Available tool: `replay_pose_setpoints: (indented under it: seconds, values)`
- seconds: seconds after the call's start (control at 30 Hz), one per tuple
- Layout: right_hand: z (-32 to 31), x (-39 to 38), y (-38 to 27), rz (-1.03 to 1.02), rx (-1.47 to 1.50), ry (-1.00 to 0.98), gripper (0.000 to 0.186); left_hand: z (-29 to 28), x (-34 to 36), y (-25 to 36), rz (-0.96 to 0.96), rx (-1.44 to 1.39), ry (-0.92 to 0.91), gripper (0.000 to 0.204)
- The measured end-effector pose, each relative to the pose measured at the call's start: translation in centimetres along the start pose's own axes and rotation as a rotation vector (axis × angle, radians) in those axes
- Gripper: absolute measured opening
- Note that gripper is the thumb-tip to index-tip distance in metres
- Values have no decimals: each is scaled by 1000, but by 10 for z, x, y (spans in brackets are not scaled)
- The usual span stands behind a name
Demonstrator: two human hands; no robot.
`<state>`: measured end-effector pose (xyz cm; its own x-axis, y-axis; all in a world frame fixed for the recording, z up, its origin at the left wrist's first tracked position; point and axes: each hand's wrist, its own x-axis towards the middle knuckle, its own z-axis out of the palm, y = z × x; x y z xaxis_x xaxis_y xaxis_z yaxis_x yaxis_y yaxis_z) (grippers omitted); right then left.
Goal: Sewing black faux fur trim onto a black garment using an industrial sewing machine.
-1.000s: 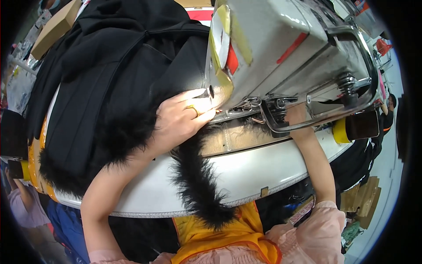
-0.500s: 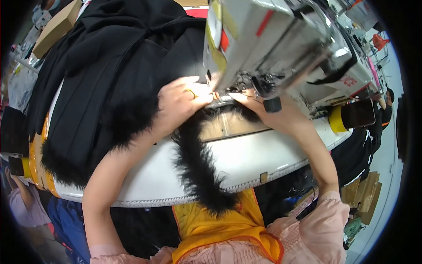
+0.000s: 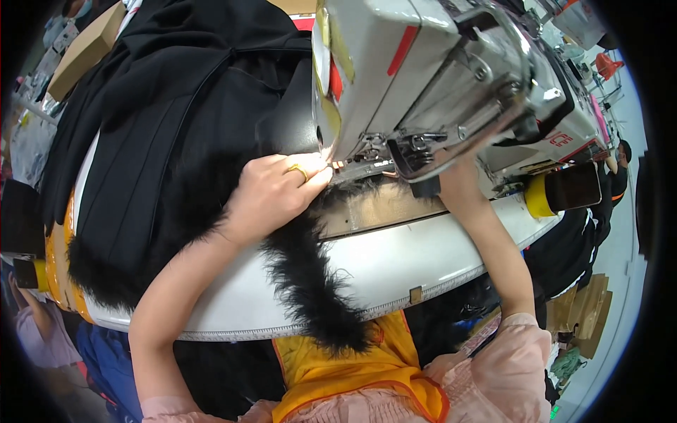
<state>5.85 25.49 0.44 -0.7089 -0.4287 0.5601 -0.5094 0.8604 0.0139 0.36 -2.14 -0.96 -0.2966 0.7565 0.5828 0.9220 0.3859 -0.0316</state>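
Observation:
A white sewing machine [image 3: 370, 63] stands over black cloth [image 3: 204, 127] edged with fluffy black feather trim [image 3: 310, 289]. My left hand [image 3: 275, 194], with a ring on one finger, is closed on the trimmed edge of the cloth just left of the needle area. A loose strip of that trim hangs from below this hand across the white table [image 3: 233, 296] and over its front edge. To the right, my right hand [image 3: 458, 183] reaches behind the machine's metal guard, close to the stitching area. Its fingers are hidden there.
A measuring tape [image 3: 395, 307] runs along the table's front edge. Yellow tape wraps a dark device [image 3: 572, 187] at the right. A cardboard box [image 3: 88, 49] lies at the far left. Another person's arm [image 3: 35, 310] shows at the left rim.
My left hand has moved slightly left and nearer to me, still on the cloth edge. The right hand has drawn right; its fingers, partly visible before, are now behind the guard.

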Motion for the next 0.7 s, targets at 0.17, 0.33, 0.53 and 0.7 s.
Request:
replay_pose_setpoints:
  seconds: [0.17,0.33,0.53,0.7]
  values:
    - [-7,-2,1,2,-81,-84,24,0,1,4,-48,-24,-48,22]
    - [-3,-4,6,-17,-89,-72,23,-7,3,4,-21,59,-68,27]
    - [-4,-3,7,17,-56,-108,24,-9,-7,4,-15,4,-27,25]
    - [-2,1,12,-24,-78,-117,31,-11,-7,-1,-34,-23,1,22]
